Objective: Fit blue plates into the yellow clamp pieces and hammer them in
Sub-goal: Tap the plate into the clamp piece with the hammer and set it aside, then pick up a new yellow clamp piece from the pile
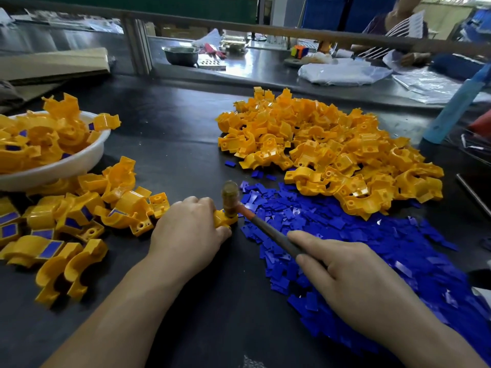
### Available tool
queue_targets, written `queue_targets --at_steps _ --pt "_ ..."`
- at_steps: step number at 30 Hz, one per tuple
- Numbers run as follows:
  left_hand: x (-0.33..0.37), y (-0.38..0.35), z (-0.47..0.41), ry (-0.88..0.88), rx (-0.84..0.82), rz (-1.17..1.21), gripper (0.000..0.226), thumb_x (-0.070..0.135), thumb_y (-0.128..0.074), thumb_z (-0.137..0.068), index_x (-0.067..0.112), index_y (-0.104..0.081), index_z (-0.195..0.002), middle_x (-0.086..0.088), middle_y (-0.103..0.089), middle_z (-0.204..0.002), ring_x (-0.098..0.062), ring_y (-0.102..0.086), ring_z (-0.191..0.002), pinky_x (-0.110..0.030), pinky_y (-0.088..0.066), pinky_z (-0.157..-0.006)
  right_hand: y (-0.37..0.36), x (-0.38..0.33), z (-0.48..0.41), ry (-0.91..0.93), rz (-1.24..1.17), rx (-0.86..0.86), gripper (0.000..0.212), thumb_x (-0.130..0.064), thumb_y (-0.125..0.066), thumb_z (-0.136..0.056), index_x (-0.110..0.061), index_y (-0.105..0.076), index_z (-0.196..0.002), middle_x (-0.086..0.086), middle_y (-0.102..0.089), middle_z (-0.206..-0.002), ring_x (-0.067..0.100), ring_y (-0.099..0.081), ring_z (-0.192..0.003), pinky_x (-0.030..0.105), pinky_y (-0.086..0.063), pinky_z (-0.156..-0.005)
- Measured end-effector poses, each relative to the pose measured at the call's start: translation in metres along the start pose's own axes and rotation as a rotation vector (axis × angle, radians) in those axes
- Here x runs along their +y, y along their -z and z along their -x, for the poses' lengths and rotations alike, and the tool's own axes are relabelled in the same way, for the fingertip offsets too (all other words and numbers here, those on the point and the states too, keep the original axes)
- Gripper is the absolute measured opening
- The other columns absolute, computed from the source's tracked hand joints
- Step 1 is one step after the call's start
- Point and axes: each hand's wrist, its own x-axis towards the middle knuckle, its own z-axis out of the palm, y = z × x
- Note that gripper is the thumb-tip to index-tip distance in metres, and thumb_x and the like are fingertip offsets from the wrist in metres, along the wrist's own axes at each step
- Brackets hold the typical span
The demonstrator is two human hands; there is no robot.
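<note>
Pinned a yellow clamp piece [226, 218] at frame centre in the curled left hand [188, 227]; gripped the hammer [265, 229] in the right hand [342, 272], head on it. Judged partly done: fitted pieces [66, 216] lower left and in the bowl [79, 162]; unfitted pile [332, 152] and blue plates [372, 248] at right.

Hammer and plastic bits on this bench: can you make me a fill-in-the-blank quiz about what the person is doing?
1. The right hand grips the ____ by its handle.
2. The left hand holds down a ____ clamp piece under the tool's head.
3. The loose plates beside the right hand are ____.
4. Finished pieces fill a ____ bowl at far left.
Missing words: hammer, yellow, blue, white.
</note>
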Motion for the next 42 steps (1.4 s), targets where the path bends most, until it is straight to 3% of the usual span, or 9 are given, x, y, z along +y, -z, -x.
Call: queue_targets --at_steps 8,13,17,20,22,27,30,35,42 --pt "-0.001 -0.001 0.0 0.012 0.0 -0.003 0.047 0.062 -0.065 -0.08 0.029 -0.059 -0.114 0.006 -0.058 -0.099 -0.016 -0.055 -0.091 -0.03 -0.044 -0.066 0.011 0.001 0.003 -0.045 -0.118 -0.006 0.035 -0.045 -0.044 -0.088 -0.077 -0.04 -0.101 -0.031 -0.06 -0.082 0.001 -0.054 -0.049 0.014 -0.041 -0.043" --pt "0.002 0.002 0.0 0.036 -0.023 -0.001 0.047 0.062 -0.065 -0.081 0.03 -0.058 -0.115 0.008 -0.056 -0.096 -0.013 -0.054 -0.088 -0.029 -0.045 -0.066 0.005 0.004 -0.001 -0.079 -0.076 -0.072 0.031 -0.043 -0.045 -0.094 -0.061 -0.042 -0.119 -0.044 -0.053 -0.077 -0.007 -0.054 -0.054 0.009 -0.039 -0.046" --pt "0.002 0.005 0.003 0.038 -0.019 0.014 0.047 0.06 -0.064 -0.082 0.028 -0.06 -0.116 0.006 -0.059 -0.102 -0.016 -0.056 -0.095 -0.031 -0.048 -0.071 0.01 0.006 0.0 -0.105 -0.107 -0.021 0.033 -0.044 -0.048 -0.089 -0.076 -0.041 -0.089 -0.032 -0.059 -0.077 0.0 -0.053 -0.049 0.013 -0.039 -0.041" --pt "0.001 0.01 0.002 0.059 -0.07 0.055 0.044 0.058 -0.063 -0.083 0.027 -0.059 -0.115 0.005 -0.059 -0.103 -0.016 -0.057 -0.094 -0.035 -0.053 -0.078 0.012 0.021 -0.002 -0.152 -0.019 0.206 0.026 -0.043 -0.05 -0.086 -0.066 -0.048 -0.098 -0.009 -0.061 -0.065 0.001 -0.056 -0.053 0.017 -0.039 -0.037" --pt "0.001 0.016 0.001 0.105 -0.094 0.248 0.034 0.053 -0.065 -0.085 0.029 -0.058 -0.107 0.007 -0.06 -0.097 -0.013 -0.059 -0.087 -0.037 -0.054 -0.076 0.014 0.036 -0.003 -0.231 0.11 0.362 0.028 -0.038 -0.052 -0.089 -0.047 -0.054 -0.115 -0.01 -0.054 -0.057 0.009 -0.054 -0.051 0.017 -0.032 -0.032" --pt "-0.005 0.042 0.0 0.246 0.235 1.694 0.026 0.042 -0.059 -0.095 0.017 -0.061 -0.102 -0.001 -0.074 -0.089 -0.014 -0.07 -0.079 -0.027 -0.058 -0.065 0.022 0.071 -0.003 -0.528 0.278 0.419 0.037 -0.036 -0.048 -0.094 -0.03 -0.047 -0.131 -0.006 -0.044 -0.084 0.019 -0.04 -0.068 0.032 -0.035 -0.056" --pt "-0.013 0.047 -0.001 0.338 0.424 2.164 0.041 0.053 -0.045 -0.098 0.014 -0.058 -0.101 -0.01 -0.077 -0.1 -0.02 -0.073 -0.082 -0.028 -0.058 -0.068 0.024 0.077 -0.003 -0.604 0.29 0.413 0.04 -0.032 -0.046 -0.094 -0.026 -0.044 -0.134 -0.004 -0.04 -0.09 0.02 -0.038 -0.071 0.034 -0.035 -0.059" --pt "-0.015 0.047 0.0 0.436 0.478 2.412 0.071 0.067 -0.051 -0.086 0.008 -0.048 -0.126 -0.017 -0.076 -0.103 -0.026 -0.075 -0.085 -0.03 -0.057 -0.072 0.021 0.079 -0.002 -0.622 0.292 0.368 0.042 -0.03 -0.045 -0.095 -0.025 -0.04 -0.136 -0.002 -0.043 -0.093 0.018 -0.042 -0.075 0.034 -0.037 -0.061" --pt "-0.003 0.04 0.003 0.439 0.234 2.263 0.062 0.068 -0.047 -0.088 0.014 -0.057 -0.115 -0.006 -0.076 -0.085 -0.017 -0.071 -0.067 -0.027 -0.055 -0.062 0.027 0.057 -0.015 -0.504 0.32 0.336 0.044 -0.037 -0.053 -0.09 -0.024 -0.048 -0.132 0.002 -0.056 -0.111 0.022 -0.049 -0.101 0.041 -0.046 -0.081"
